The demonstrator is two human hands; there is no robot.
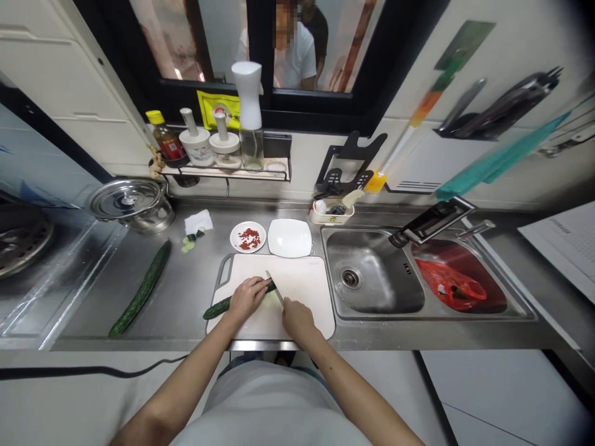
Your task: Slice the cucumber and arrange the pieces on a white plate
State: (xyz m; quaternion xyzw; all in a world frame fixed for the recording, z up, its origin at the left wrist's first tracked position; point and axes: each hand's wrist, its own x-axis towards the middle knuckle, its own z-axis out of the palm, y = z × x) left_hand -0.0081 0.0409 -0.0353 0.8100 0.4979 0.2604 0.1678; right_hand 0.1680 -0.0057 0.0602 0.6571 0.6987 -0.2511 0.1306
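On the white cutting board [304, 279] lies a dark green cucumber [217, 308], slanting up to the right. My left hand [249, 298] is closed over its middle and right part, pressing it to the board. A knife [274, 287] stands at the cucumber's right end, its handle wrapped in the fingers of my right hand [298, 321]. Pale green bits show beside the blade, too small to make out clearly. A second whole cucumber [142, 288] rests on the steel counter at left. Behind the board sit a small plate of chopped red pieces [248, 238] and a bare white plate [290, 238].
To the right is a double steel sink [372, 272] with a red plastic bag [453, 286] in its far basin. A lidded pot [134, 204] stands at back left, near a white tissue [198, 222] and cucumber scraps [190, 241]. Above hangs a condiment shelf [232, 171].
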